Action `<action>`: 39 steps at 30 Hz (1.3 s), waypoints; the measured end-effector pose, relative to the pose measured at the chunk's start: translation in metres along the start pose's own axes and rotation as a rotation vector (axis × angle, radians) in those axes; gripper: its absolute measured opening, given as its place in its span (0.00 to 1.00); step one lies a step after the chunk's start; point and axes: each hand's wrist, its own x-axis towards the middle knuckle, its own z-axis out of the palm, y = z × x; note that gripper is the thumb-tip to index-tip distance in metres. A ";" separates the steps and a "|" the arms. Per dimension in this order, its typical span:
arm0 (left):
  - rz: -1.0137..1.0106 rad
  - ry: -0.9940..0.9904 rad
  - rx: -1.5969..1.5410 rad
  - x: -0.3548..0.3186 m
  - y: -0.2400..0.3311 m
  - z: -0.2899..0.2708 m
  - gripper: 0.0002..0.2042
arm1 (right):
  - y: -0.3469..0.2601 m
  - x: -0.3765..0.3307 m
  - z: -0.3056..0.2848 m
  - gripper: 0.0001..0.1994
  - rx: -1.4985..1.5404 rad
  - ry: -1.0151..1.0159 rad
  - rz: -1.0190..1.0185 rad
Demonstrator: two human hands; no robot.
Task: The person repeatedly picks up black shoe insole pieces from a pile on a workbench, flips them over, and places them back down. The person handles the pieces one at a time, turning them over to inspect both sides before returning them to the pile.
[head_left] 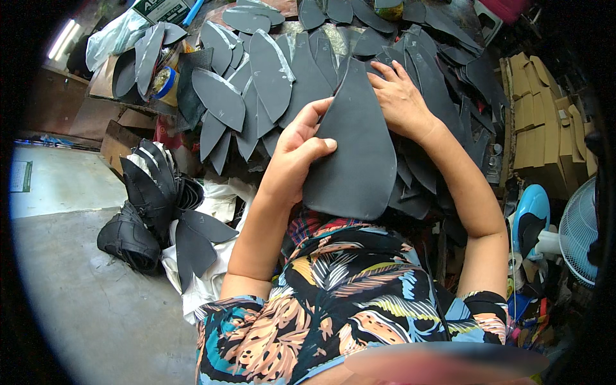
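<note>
In the head view, a dark grey panel (351, 147) stands tilted before the person's chest, above the near edge of the heap. Its face is smooth and matt; the outline is a long teardrop, broad and rounded at the bottom, tapering to a narrow tip at the top. The left hand (298, 146) is clamped on its left edge, thumb flat on the near face, fingers going behind. That forearm rises steeply from a bent elbow.

The right hand (403, 102) is just beside the panel's upper right edge, back upward, fingers slightly spread and pointing up and left. The panel partly hides it, so I cannot tell whether it grips anything. The right elbow is bent outward, the forearm slanting inward.

Beyond lie many flat grey pieces (219, 99), leaf-shaped and overlapping, several with whitish edges. At lower left, curved black parts (131, 239) nest together beside crumpled white cloth (200, 295). Folded brown cardboard (536, 131) is piled at the right, above a mesh-caged fan (579, 231).
</note>
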 end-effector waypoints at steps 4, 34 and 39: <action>-0.004 -0.014 -0.042 0.000 -0.002 -0.003 0.28 | 0.000 0.002 -0.006 0.24 0.098 -0.016 0.024; 0.038 -0.713 0.217 -0.050 0.016 0.034 0.29 | 0.048 -0.010 0.001 0.17 1.195 0.137 0.691; 0.017 -0.590 0.280 -0.052 0.015 0.030 0.28 | 0.042 -0.005 -0.019 0.17 1.327 0.151 0.669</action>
